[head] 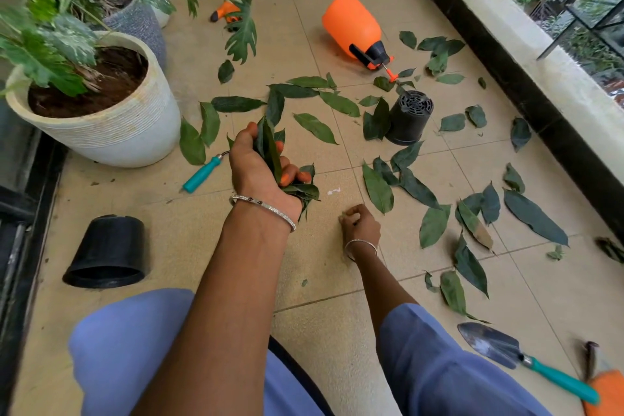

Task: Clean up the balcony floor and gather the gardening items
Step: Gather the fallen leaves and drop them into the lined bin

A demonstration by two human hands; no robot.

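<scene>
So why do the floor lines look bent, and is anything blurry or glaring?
Head view: the wide lens bows the ledge and floor tiles near the edges; daylight is soft, with faint shadows beside the orange sprayer and no harsh glare; the potted plant at top left looks slightly smeared, while the left hand gripping leaves is sharp.

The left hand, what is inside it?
The left hand grips a bunch of green leaves, which stick out above and below it. Their count is hidden inside the grip.

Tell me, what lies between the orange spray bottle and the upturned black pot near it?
Head view: a few loose green leaves lie between the spray bottle and the upturned black pot, right beside the bottle's nozzle.
</scene>
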